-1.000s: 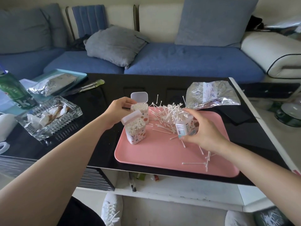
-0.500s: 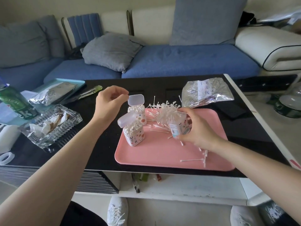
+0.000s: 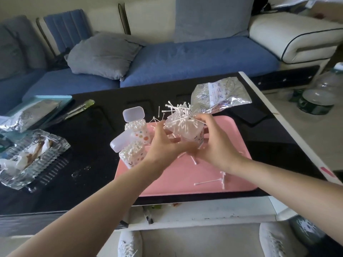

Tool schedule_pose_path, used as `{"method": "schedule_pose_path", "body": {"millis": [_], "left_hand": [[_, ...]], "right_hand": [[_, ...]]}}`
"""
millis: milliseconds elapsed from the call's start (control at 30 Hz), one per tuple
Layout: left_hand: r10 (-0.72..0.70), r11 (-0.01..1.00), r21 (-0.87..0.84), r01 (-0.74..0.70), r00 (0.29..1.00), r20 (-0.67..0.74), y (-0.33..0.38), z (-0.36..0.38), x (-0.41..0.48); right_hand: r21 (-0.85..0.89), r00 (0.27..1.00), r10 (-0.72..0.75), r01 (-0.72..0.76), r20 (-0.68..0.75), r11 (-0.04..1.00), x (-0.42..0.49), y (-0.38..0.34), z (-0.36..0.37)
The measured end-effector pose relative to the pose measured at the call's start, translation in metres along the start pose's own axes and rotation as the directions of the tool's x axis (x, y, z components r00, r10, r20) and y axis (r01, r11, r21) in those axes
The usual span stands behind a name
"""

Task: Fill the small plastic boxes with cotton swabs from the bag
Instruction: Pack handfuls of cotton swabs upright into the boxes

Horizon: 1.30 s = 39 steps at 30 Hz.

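Hidden: base of small clear plastic box, blurred
Hands: left hand, right hand clasp it
Edge: pink plastic tray near front of black counter

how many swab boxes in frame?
3. Rear box and front box, both full with lids open, at the left end of the pink tray; third box held between left hand and right hand. None apparently hidden.

My black table holds a pink tray centrally, the crinkled bag at one o'clock, a glass ashtray at nine.
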<state>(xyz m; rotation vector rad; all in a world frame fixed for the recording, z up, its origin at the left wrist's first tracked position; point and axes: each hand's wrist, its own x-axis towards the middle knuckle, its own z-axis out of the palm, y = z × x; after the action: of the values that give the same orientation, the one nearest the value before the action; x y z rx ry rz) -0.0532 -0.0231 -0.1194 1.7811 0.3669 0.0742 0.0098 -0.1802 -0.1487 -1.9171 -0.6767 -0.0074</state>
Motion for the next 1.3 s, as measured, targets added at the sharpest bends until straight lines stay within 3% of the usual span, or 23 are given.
{"method": "schedule_pose_path", "body": {"millis": [267, 367, 501, 601, 667, 834, 968, 1135, 1302], "left_hand": [[0.133, 0.988, 0.085, -0.132, 0.991, 0.000, -0.011, -0.002, 0.017], [0.173, 0.972, 0.155, -0.175, 0.985, 0.025, -0.015, -0.008, 0.021], [0.236, 0.944, 0.221, -0.244, 0.970, 0.065, -0.018, -0.012, 0.023], [0.260, 0.930, 0.244, -0.274, 0.961, 0.088, -0.019, -0.011, 0.021], [0.268, 0.925, 0.251, -0.284, 0.959, 0.096, -0.020, -0.010, 0.020], [0.261, 0.922, 0.289, -0.259, 0.965, 0.031, -0.022, -0.012, 0.022], [0.310, 0.903, 0.314, -0.294, 0.951, 0.002, -0.018, -0.015, 0.021], [0.359, 0.866, 0.364, -0.344, 0.933, 0.026, -0.012, -0.016, 0.019], [0.415, 0.807, 0.421, -0.414, 0.905, 0.094, -0.008, -0.014, 0.014]], "right_hand": [[-0.113, 0.987, 0.032, -0.014, 0.155, 0.994, 0.000, 0.003, -0.008], [-0.125, 0.980, 0.121, -0.101, 0.157, 0.987, 0.005, 0.000, -0.022], [-0.134, 0.974, 0.224, -0.218, 0.036, 0.967, 0.013, -0.001, -0.037], [-0.036, 0.945, 0.288, -0.286, 0.158, 0.958, 0.018, -0.002, -0.036], [0.003, 0.943, 0.261, -0.267, 0.207, 0.964, 0.020, -0.003, -0.032], [-0.104, 0.982, 0.175, -0.168, 0.063, 0.980, 0.025, -0.006, -0.029], [-0.148, 0.990, 0.130, -0.123, 0.045, 0.981, 0.030, -0.009, -0.037], [-0.270, 0.997, -0.050, 0.063, 0.054, 0.961, 0.035, -0.015, -0.047], [-0.257, 0.998, -0.058, 0.065, 0.035, 0.964, 0.041, -0.015, -0.046]]}}
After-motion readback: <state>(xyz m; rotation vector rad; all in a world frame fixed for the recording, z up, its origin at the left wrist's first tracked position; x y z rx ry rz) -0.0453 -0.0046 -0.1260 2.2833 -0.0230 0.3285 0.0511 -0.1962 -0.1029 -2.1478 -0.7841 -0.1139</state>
